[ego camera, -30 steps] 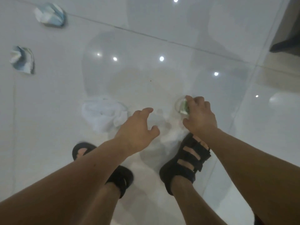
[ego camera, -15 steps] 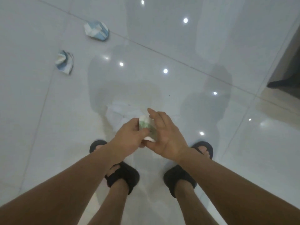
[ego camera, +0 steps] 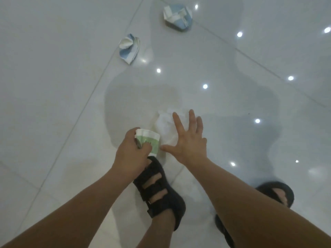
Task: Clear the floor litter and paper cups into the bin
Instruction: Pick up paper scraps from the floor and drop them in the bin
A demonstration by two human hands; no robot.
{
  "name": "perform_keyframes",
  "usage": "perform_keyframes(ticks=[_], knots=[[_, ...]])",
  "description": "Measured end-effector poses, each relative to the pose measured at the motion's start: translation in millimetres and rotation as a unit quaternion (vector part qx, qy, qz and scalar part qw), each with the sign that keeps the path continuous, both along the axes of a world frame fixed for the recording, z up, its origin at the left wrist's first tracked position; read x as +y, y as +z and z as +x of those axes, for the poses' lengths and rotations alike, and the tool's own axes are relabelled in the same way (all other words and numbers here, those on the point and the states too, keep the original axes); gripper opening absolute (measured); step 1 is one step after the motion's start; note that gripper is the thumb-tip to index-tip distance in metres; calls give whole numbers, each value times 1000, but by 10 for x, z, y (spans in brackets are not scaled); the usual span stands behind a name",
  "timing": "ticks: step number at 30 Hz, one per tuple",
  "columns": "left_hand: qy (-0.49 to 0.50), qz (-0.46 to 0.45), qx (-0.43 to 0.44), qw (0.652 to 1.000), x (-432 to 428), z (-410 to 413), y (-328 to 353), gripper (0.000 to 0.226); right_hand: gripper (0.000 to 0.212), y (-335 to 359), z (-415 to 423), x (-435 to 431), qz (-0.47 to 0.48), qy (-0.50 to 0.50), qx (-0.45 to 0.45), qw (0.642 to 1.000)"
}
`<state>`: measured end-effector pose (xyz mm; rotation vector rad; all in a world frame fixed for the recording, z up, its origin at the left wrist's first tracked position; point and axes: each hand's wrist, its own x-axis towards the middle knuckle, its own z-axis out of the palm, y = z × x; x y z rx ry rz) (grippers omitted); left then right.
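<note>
My left hand (ego camera: 131, 153) grips a crushed green-and-white paper cup (ego camera: 148, 139) just above my left sandal. My right hand (ego camera: 186, 140) hovers with fingers spread over a crumpled white tissue (ego camera: 165, 125) lying on the glossy white floor; whether it touches the tissue I cannot tell. Farther off lie two crushed blue-and-white paper cups, one to the left (ego camera: 129, 48) and one at the top (ego camera: 177, 17). No bin is in view.
My feet in black sandals stand below the hands, the left one (ego camera: 158, 189) centred and the right one (ego camera: 275, 194) at the right. Tile seams (ego camera: 86, 102) cross the shiny floor, which reflects ceiling lights.
The green cup passed from my right hand into my left. My right hand let go and spread out over the white tissue. The view shifted, bringing the blue cups closer.
</note>
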<state>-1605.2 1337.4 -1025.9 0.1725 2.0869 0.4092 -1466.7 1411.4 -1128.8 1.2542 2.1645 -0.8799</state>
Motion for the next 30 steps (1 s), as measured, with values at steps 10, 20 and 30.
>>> perform_keyframes(ticks=[10, 20, 30], knots=[[8, 32, 3, 999, -51, -163, 174, 48, 32, 326, 29, 145, -17, 46, 74, 996], [-47, 92, 4, 995, 280, -161, 1692, 68, 30, 2304, -6, 803, 38, 135, 94, 986], [7, 121, 48, 991, 156, -202, 4075, 59, 80, 4847, -137, 983, 97, 179, 44, 978]])
